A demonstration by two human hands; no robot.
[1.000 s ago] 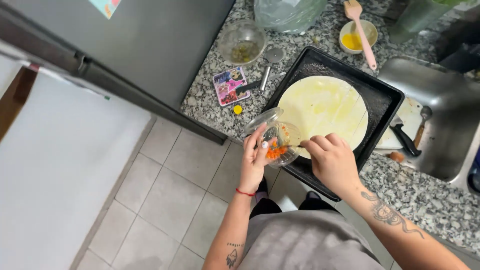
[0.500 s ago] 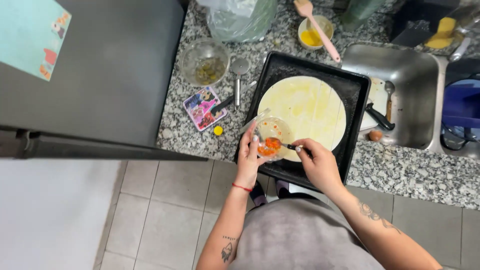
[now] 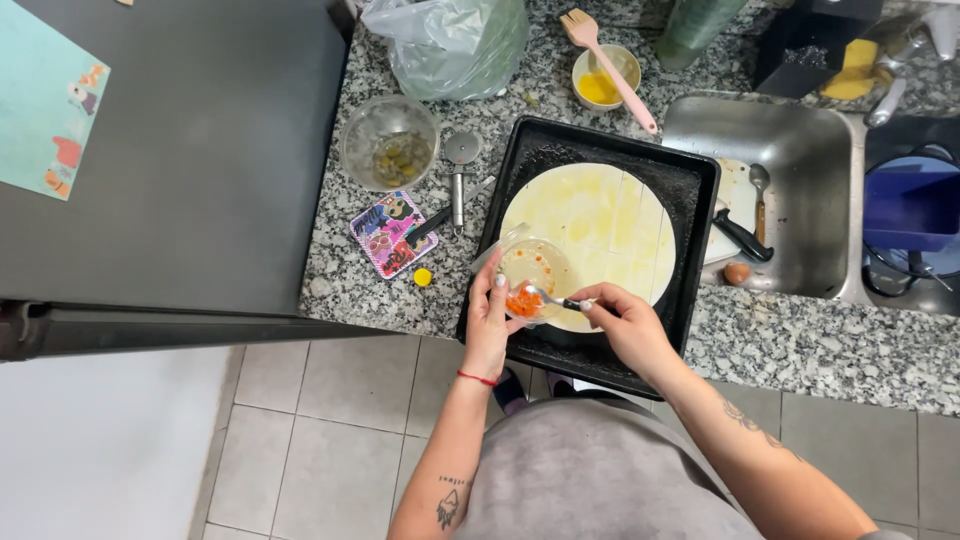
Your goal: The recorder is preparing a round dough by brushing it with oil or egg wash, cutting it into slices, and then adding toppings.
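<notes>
Plastic container [image 3: 528, 275] with orange filling, now tipped lower over dough sheet [image 3: 600, 235] than a second ago, gripped in left hand [image 3: 492, 320]; spoon [image 3: 545, 297], pinched by right hand [image 3: 625, 325], digging inside. Dark baking tray [image 3: 700, 190] beneath both hands.

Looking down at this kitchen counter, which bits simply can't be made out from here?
- Head view: the lower side of the clear container, covered by the left hand.
- The spoon handle, hidden inside the right hand.
- The green bottle and plastic bag, cut off by the top edge.
- What the small bits in the glass bowl are: too small to tell.
- The blue tub, cut off by the right edge.
</notes>
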